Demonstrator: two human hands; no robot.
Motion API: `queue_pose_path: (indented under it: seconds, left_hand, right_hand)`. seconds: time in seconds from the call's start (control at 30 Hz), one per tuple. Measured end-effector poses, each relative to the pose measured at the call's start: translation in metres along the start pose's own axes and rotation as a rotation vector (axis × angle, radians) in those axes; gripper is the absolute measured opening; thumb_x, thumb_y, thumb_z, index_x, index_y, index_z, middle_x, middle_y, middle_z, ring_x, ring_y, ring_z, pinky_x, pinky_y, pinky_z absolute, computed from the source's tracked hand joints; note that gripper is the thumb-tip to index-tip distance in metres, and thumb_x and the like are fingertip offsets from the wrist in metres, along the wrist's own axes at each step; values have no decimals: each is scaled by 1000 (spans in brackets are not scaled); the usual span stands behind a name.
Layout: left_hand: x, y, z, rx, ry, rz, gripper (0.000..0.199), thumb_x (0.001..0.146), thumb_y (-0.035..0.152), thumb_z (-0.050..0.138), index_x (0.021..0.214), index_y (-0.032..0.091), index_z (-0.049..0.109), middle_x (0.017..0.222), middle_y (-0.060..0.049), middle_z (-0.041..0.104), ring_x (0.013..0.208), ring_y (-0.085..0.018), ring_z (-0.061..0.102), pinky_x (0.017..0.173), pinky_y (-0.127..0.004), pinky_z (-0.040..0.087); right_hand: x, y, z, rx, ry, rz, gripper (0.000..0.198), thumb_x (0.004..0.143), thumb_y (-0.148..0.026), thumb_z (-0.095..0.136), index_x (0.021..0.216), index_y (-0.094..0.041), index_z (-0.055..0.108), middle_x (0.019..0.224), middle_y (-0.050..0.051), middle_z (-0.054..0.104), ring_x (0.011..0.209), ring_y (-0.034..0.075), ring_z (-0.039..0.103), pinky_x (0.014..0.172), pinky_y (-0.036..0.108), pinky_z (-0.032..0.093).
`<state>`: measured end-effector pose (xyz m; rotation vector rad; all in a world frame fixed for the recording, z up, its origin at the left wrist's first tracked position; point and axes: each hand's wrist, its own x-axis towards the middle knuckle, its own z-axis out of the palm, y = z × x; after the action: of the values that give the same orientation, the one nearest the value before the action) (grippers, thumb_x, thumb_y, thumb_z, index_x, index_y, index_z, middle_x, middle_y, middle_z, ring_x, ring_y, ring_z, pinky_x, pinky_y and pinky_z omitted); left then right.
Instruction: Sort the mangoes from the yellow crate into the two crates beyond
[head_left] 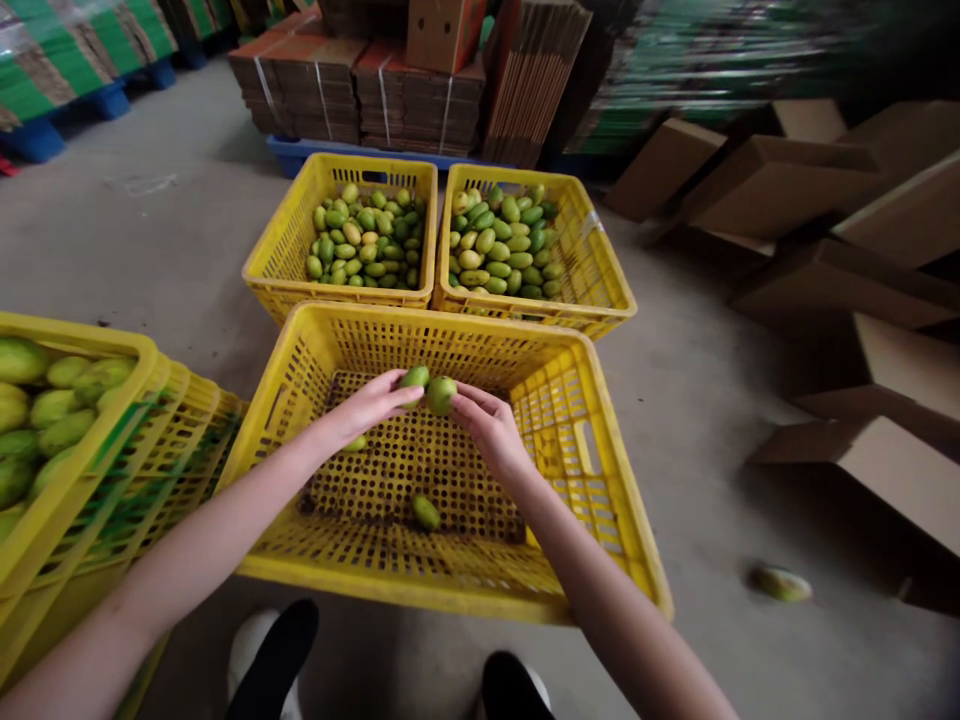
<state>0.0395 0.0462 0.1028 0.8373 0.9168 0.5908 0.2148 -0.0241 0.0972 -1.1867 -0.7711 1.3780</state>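
My left hand is closed around a green mango, thumb across its lower side. Close beside it, my right hand grips another green mango by its right side. Both hands are over a yellow plastic crate with a perforated bottom. On that bottom lies a loose green mango, and a further mango shows partly below my left wrist.
Behind stand two yellow crates, the left crate and the right crate, holding many mangoes. A stacked crate of larger mangoes is at left. Cardboard boxes line the right, and one mango lies on the floor.
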Motion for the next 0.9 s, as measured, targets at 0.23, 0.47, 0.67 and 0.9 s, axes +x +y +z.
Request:
queue_pose_path:
  seconds: [0.23,0.47,0.67,0.9]
  left_hand:
    - [3,-27,9,-4,0,-182,41,70,47,81,85,19,57,57,6,55,37,-2,42,36,-14,23]
    - [13,-29,14,-227,113,-309,38,87,48,63,69,15,61,54,2,55,41,-6,49,38,-15,35]
    - [12,-26,15,-403,210,-247,27,93,35,58,78,14,64,63,-1,62,47,-7,54,43,-17,43]
    - [10,-21,19,-442,184,-290,30,96,30,49,74,13,59,62,-4,62,47,-10,57,44,-19,46]
  right_hand:
    - [-1,27,11,41,-79,245,41,56,-34,89,88,-19,68,73,-3,69,66,13,62,66,26,51]
    - [1,26,13,178,107,342,55,54,-44,89,75,-23,43,54,-9,54,40,10,51,36,20,28]
    - [10,33,7,200,116,259,57,58,-70,78,67,-22,50,52,-4,52,50,13,53,43,25,42]
    - [14,39,0,323,32,348,35,65,-51,77,79,-21,64,65,0,65,57,15,59,51,27,46]
